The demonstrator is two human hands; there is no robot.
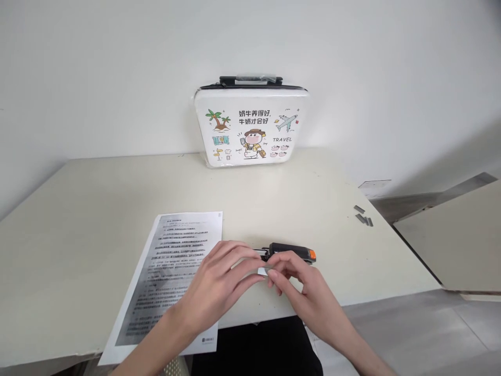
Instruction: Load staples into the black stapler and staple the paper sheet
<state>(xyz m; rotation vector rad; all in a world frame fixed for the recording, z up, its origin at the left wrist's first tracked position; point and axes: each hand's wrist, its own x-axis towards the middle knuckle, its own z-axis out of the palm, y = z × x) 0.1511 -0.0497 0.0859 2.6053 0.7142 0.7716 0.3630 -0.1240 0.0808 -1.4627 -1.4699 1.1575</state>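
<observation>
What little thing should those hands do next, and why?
Probably ease the small strip toward the stapler: the left hand and right hand pinch it between them, the stapler lies just beyond, and a metal part at its left end seems exposed, though the hands partly hide it.

The strip (262,271) is pale grey, the stapler (290,251) black with orange; the sheet (168,271) is white, shaded grey, black-printed; the case (230,149) is white (colourful cartoons, black lettering), the table (97,219) cream.
</observation>
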